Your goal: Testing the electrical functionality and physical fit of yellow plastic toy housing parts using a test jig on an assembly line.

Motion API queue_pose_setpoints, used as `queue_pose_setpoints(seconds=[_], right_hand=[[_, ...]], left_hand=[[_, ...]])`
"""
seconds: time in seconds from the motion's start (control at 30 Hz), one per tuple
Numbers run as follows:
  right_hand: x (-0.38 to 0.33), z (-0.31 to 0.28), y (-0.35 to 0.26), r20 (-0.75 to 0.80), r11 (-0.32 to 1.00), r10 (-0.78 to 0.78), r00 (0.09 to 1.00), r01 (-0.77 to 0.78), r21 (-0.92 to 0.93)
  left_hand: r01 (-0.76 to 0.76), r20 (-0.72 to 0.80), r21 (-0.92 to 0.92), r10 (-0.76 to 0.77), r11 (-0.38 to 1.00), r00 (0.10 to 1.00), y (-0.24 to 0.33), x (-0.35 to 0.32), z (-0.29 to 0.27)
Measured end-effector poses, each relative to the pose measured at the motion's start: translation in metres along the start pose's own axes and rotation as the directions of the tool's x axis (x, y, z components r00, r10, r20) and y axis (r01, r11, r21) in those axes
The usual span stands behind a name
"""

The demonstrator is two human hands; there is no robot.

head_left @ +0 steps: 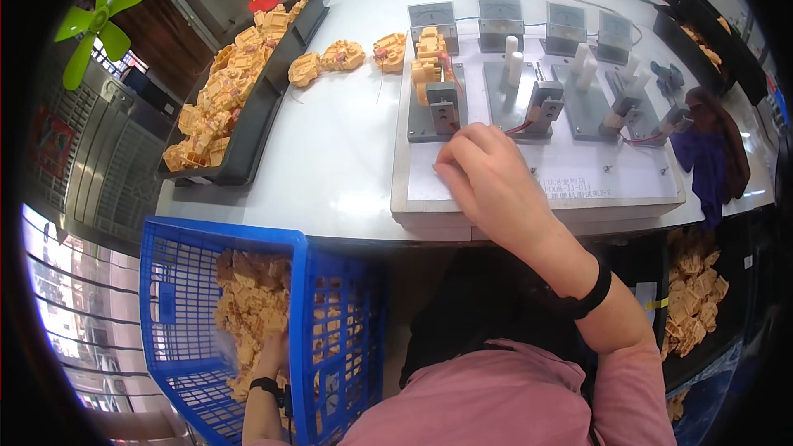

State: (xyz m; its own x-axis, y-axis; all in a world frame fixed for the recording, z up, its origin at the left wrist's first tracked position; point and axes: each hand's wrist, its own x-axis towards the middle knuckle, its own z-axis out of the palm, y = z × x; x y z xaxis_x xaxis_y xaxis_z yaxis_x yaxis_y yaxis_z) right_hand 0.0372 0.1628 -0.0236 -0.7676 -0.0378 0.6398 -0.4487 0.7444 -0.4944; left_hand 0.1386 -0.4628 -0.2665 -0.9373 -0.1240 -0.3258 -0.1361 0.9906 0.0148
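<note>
Left hand: the left hand point(271, 355) reaches down into the blue crate point(178, 297) at the person's left, buried among the loose tan parts point(248, 306); the fingers are hidden in the heap, so I cannot tell whether they are closed on a piece. A dark band circles the wrist.
Right hand: the right hand point(487, 173) rests on the white test board point(628, 177), fingers curled together with the tips pressed near the base of the first grey clamp block point(443, 107); nothing is visibly held in it. A black wristband sits on the forearm.
Blue crate: a rigid plastic basket with lattice walls, below the table edge, partly filled with blocky, ridged, yellowish-tan moulded pieces.
Test board: a flat pale slab on the white table point(330, 157), carrying a row of grey metal plates, each with a clamp and a white cylindrical peg point(514, 66), and thin red wires.
Mounted part: one tan moulded piece point(428, 62) sits on the leftmost plate, just behind the clamp block.
Meters: four square grey-faced gauges point(500, 21) stand in a row along the board's far edge.
Black tray: a long dark tray point(264, 99) lies at the table's left, heaped with the same tan pieces; three more pieces point(343, 56) lie loose beside it.
Fan: a lime-green bladed fan point(99, 16) is at the upper left.
</note>
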Motion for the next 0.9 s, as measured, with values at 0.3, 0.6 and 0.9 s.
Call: queue_pose_setpoints(seconds=[0.3,0.6,0.9], right_hand=[[0.001,0.003,0.002,-0.008,1.0,-0.007,1.0,0.006,-0.012],[-0.002,0.003,0.01,-0.03,0.998,0.001,1.0,0.001,0.068],[0.002,0.002,0.011,-0.028,0.992,0.018,0.999,-0.015,0.126]], left_hand=[[0.075,0.261,0.106,-0.101,0.992,0.96,0.046,-0.027,-0.11],[0.129,0.102,-0.98,-0.177,0.149,0.979,0.045,-0.04,-0.185],[0.046,-0.259,-0.855,0.502,-0.517,0.825,0.233,0.005,-0.292]])
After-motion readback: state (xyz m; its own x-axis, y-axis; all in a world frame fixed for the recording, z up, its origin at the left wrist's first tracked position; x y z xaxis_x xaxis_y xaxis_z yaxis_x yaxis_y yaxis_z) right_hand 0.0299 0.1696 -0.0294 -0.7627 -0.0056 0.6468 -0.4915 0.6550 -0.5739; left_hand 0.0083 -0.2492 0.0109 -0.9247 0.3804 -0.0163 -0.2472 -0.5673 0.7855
